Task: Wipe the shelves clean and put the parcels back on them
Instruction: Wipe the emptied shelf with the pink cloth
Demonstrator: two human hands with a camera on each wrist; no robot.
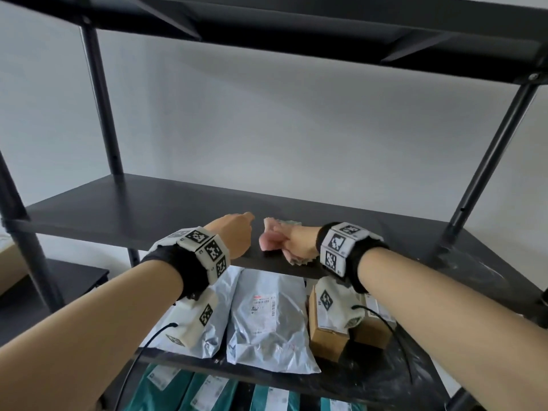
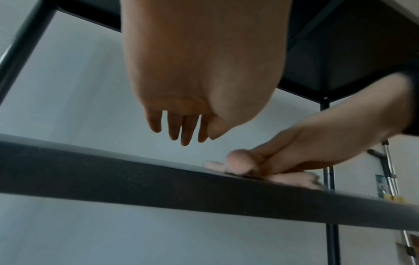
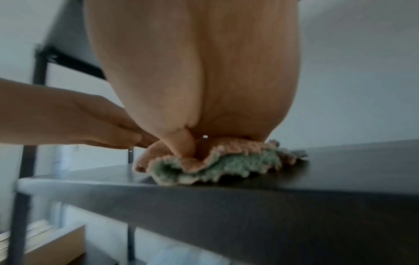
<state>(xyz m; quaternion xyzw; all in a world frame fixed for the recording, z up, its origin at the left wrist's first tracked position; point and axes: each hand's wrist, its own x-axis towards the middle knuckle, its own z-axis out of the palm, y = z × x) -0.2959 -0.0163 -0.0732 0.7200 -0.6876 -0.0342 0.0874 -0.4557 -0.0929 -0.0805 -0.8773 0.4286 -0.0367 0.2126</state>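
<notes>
Black metal shelf [image 1: 124, 215] against a pale wall. Above it, left hand [image 1: 234, 232] hovering with fingers straight and loose, holding nothing; just beside, right hand [image 1: 299, 241] bunched around a pink-and-green cloth [image 3: 204, 165] pressed onto the shelf. One level down, grey parcels [image 1: 267, 315] and cardboard boxes [image 1: 326, 336].

Cloth [image 1: 274, 237] on middle shelf [image 1: 118, 212]; parcels [image 1: 267, 318] on shelf below
</notes>
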